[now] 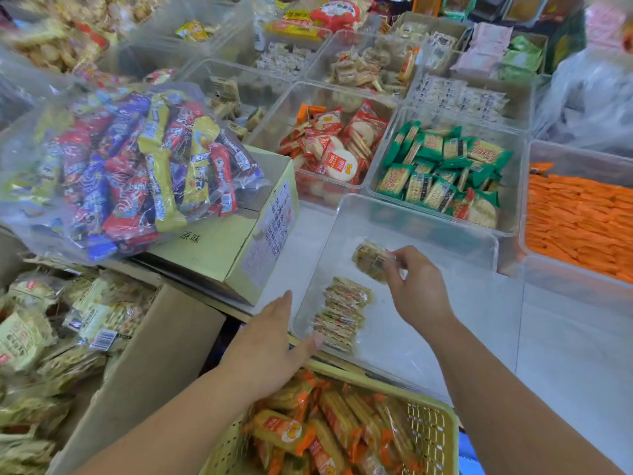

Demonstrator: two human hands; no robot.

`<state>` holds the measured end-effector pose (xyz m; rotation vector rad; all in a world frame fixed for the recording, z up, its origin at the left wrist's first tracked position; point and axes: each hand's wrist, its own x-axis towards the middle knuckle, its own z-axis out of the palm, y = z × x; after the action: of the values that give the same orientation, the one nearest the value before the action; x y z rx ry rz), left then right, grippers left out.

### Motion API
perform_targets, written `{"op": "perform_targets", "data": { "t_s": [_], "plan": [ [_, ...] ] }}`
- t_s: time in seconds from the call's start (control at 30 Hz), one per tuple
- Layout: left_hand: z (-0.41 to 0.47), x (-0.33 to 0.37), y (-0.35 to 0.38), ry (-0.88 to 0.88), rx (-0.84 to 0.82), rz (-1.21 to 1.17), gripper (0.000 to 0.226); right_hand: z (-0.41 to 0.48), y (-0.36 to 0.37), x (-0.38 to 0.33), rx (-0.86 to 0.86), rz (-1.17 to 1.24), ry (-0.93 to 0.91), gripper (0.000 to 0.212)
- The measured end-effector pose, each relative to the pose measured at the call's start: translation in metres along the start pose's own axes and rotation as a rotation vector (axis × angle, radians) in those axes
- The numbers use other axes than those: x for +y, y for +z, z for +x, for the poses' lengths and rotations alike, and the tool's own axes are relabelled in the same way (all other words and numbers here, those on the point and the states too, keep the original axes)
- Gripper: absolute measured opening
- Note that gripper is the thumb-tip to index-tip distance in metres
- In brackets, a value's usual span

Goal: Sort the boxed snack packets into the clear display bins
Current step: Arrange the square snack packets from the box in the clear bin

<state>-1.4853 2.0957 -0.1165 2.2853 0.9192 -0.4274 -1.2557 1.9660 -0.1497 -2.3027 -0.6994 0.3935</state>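
Note:
A clear display bin point(445, 303) sits in front of me with a short row of beige cracker packets point(342, 313) lying at its left side. My right hand point(416, 286) pinches one more beige packet point(371, 260) above the bin, just beyond that row. My left hand point(270, 341) is flat with straight fingers, resting on the bin's near left corner, its thumb touching the rim by the row. An open cardboard box point(144, 365) at the lower left holds several of the same beige packets point(44, 337).
A yellow plastic basket point(431, 426) of orange-wrapped biscuits is nearest me. A yellow carton point(239, 241) carries a clear bag of mixed snacks point(130, 173). Filled clear bins stand beyond: red-white rice crackers point(329, 149), green packets point(445, 173), orange sticks point(579, 221).

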Motion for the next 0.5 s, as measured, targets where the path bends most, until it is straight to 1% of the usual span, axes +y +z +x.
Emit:
{"op": "perform_targets", "data": {
  "t_s": [0.07,0.13,0.17,0.3,0.37,0.5],
  "plan": [
    [0.007,0.000,0.006,-0.015,-0.062,0.039,0.106,0.020,0.019,0.012,-0.056,-0.034,0.083,0.019],
    [0.012,-0.001,0.010,-0.003,-0.045,0.124,0.105,0.033,0.035,0.017,-0.126,-0.067,0.141,0.020],
    [0.013,-0.002,0.011,0.003,-0.030,0.157,0.103,0.037,0.041,0.018,-0.158,-0.078,0.143,0.020],
    [0.016,-0.007,0.014,0.032,-0.022,0.194,0.100,0.040,0.054,0.017,-0.277,-0.128,0.047,0.030],
    [0.016,-0.009,0.014,0.045,-0.020,0.203,0.099,0.039,0.056,0.018,-0.340,-0.154,0.059,0.032],
    [0.017,-0.011,0.013,0.040,-0.020,0.169,0.098,0.030,0.060,0.021,-0.413,-0.194,0.059,0.033]
  ]
}}
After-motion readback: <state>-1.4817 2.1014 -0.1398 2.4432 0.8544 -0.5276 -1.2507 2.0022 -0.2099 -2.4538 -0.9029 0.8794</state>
